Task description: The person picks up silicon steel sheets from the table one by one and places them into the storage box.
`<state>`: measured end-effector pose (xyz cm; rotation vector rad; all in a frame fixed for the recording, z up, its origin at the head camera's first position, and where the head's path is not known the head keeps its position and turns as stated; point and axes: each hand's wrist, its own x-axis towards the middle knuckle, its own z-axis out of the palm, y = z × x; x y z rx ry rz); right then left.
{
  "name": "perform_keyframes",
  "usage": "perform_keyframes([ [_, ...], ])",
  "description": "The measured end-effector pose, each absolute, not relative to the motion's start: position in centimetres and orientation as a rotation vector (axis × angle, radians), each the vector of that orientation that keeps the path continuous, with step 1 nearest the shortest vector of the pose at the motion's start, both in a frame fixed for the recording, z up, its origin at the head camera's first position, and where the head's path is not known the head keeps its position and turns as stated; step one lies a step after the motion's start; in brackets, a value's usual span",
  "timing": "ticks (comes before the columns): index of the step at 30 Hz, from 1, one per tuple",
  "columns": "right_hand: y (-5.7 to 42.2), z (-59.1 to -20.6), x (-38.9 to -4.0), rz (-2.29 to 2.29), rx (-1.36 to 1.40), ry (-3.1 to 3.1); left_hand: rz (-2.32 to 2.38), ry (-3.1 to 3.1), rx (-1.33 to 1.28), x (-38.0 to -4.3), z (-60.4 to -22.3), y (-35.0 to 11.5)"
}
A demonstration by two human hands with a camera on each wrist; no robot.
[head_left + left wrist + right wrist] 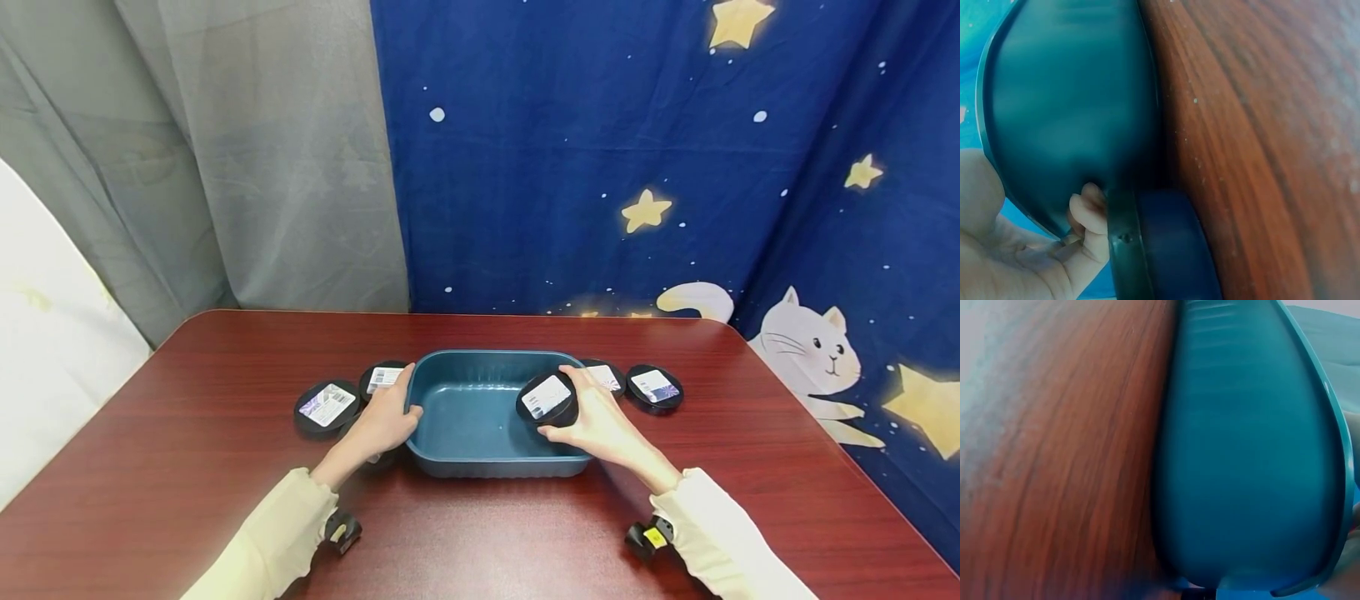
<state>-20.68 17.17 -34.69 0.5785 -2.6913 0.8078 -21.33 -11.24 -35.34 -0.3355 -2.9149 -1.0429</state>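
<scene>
Pale sleeves (273,529) up front; R grip (596,421) w/ black tub (546,397) at blue bin (498,469)

Head view: sleeves nearest, angled fwd over the bench (465,550). R grip is clamped on the tub, thumb on near side, fingers on far side; tub is at R end of bin, within the rim as seen from here. Can't tell if it touches bin floor. L grip (384,423) is clamped on bin's L wall, thumb over the rim, prob. to steady it. Step in hand, my read: putting a tub in the bin. Next move prob. calls for setting it level near R wall, then loosening fingers w/o catching the rim. Tub: round, squat, black, tilted, white label w/ print too small to read. Similar L-side tubs (327,408) and R-side tubs (655,388) sit on the bench.

L wrist view: bin's outer wall, upper L; fingertips (1088,211) curl against it below the rim; dark round thing (1169,250) right beside, poss. an L-side tub.

R wrist view: bin's outer wall + bench grain; just a bit of R grip at R edge, so hold can't be judged here. Held tub not visible.
</scene>
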Motion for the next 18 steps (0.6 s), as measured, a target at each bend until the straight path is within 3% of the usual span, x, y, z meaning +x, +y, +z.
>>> perform_keyframes([
  [18, 15.3, -34.7, -20.9, 0.581, 0.530, -2.872, -1.016, -2.955, -0.288, -21.0, -35.1, -11.1],
])
